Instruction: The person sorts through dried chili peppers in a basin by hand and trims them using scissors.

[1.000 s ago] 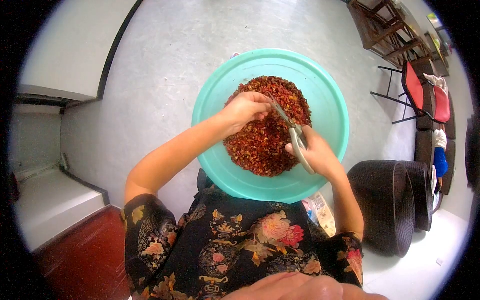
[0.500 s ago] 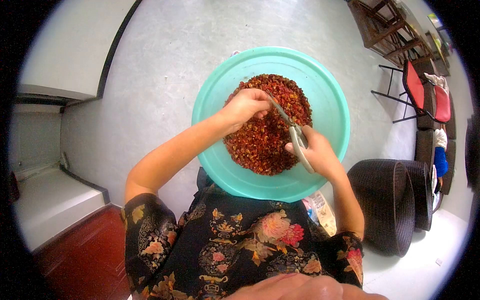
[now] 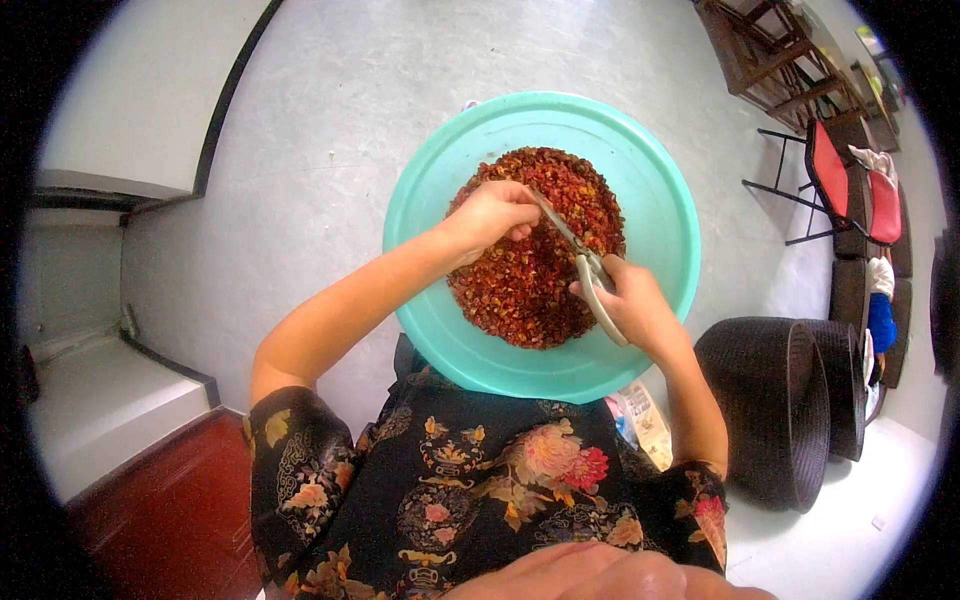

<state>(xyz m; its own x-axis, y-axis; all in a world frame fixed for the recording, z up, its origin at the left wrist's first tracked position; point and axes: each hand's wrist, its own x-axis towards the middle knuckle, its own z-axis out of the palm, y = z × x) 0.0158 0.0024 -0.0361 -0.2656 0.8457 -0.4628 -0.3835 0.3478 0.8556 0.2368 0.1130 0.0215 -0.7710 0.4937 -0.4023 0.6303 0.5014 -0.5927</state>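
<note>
My right hand [image 3: 637, 305] grips a pair of scissors with pale handles [image 3: 598, 300]. The blades point up and left, their tips at the fingers of my left hand [image 3: 497, 217]. That hand is closed in a pinch; whatever lies between its fingertips is too small or hidden to make out. Both hands are over a wide turquoise basin [image 3: 660, 210]. In the basin lies a round heap of small red and brown cut pieces, which look like dried chili [image 3: 530, 300].
Dark woven chairs [image 3: 760, 400] stand at the right, with a red folding chair [image 3: 830, 180] farther off. A wooden frame [image 3: 780, 60] is at the upper right. A printed bag [image 3: 640, 425] lies under the basin's near right side. A dark red panel [image 3: 165, 520] is at lower left.
The scissors' blades have swung slightly and look more closed near my left fingertips. Both hands stay in nearly the same place.
</note>
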